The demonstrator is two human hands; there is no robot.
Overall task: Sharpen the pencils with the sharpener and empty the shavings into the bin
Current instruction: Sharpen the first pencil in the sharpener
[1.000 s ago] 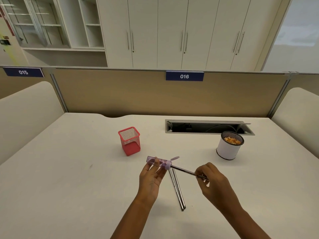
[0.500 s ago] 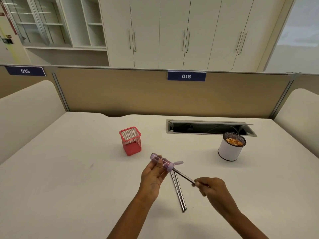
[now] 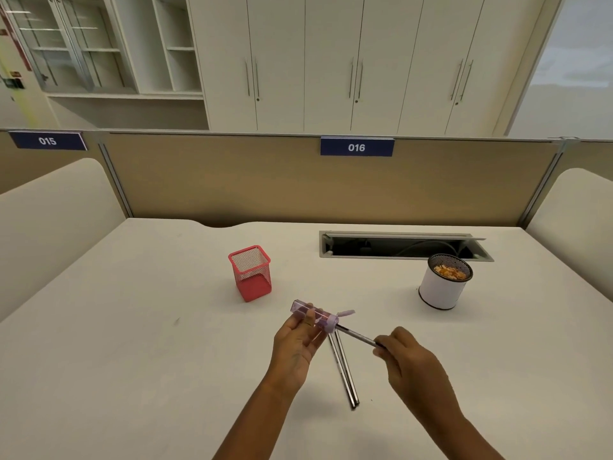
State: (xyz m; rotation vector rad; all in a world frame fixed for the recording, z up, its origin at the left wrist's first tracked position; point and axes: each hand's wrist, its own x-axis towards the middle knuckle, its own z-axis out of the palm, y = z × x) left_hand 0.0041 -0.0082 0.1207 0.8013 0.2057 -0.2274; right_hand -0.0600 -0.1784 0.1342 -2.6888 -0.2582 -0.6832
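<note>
My left hand (image 3: pixel 298 343) grips a purple see-through tube sharpener (image 3: pixel 313 315) above the desk, its little cap flap open at the right end. A dark pencil (image 3: pixel 360 336) has its tip pushed into that end, and my right hand (image 3: pixel 409 360) pinches its other end. Two more dark pencils (image 3: pixel 345 370) lie side by side on the desk under my hands. A white round bin (image 3: pixel 442 287) with a black mesh rim and orange shavings inside stands at the right.
A red mesh pencil cup (image 3: pixel 251 273) stands left of centre on the white desk (image 3: pixel 132 327). An open cable slot (image 3: pixel 401 247) runs along the back, in front of the tan divider. Padded side panels flank the desk.
My right hand has turned and shifted on the pencil, lowering slightly, while the sharpener's left end tilted up a little. The pencils on the desk have not moved.
</note>
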